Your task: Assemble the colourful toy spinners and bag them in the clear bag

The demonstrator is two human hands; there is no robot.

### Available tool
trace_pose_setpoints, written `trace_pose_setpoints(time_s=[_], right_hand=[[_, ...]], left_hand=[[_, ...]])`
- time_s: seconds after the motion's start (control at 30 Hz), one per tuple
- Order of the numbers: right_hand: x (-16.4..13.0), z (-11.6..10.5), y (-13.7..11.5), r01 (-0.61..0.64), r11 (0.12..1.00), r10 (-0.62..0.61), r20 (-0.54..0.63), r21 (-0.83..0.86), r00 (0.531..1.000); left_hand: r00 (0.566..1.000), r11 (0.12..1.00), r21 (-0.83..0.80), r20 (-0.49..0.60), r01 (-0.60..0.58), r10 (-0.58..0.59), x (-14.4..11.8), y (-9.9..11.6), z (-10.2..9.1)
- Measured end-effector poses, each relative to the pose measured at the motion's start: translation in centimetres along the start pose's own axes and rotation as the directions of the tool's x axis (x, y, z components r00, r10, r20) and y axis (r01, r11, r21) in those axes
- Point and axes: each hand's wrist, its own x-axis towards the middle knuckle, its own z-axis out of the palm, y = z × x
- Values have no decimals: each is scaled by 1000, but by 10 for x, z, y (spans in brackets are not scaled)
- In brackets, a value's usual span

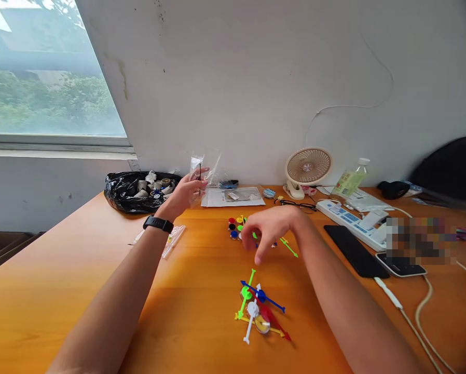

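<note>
My left hand [190, 193] is closed on a clear plastic bag [213, 162], raised above the back of the table. My right hand [274, 226] hangs over the middle of the table with fingers bent and apart, and nothing shows between them. Just nearer to me lies a loose pile of plastic spinner arrows [253, 309] in green, blue, white, red and yellow, each with a round hub. Behind my right hand, partly hidden by it, is a second group of coloured discs and arrows [234, 227].
A black bag of rubbish [124, 193] stands at back left. Flat clear packets [174, 241] lie beside my left forearm. At the back are a fan [309, 166], glasses [305, 205] and a bottle [352, 179]. A power strip [347, 223], dark phone [353, 249] and cables occupy the right.
</note>
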Motion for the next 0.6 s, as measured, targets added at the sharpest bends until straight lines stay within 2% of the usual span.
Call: trace_pose_setpoints(time_s=[0.03,0.17,0.27,0.4,0.6], right_hand=[[9,6,-6,-22,1000,23,67,-16,997],[47,31,-21,-102,980,135,196,-169,971],[63,42,-19,-110,981,144,223,-159,964],[61,40,-10,-99,994,108,200,-56,974],[55,35,-10,-88,991,111,252,-102,961]], left_hand=[[1000,1000,-10,11,8,-8,0,0,1],[999,999,-25,23,25,-24,-2,-3,2],[999,999,-22,40,34,-33,-1,-7,1],[999,998,-51,4,39,-38,2,-11,-1],[999,1000,10,29,21,-21,3,-15,-3]])
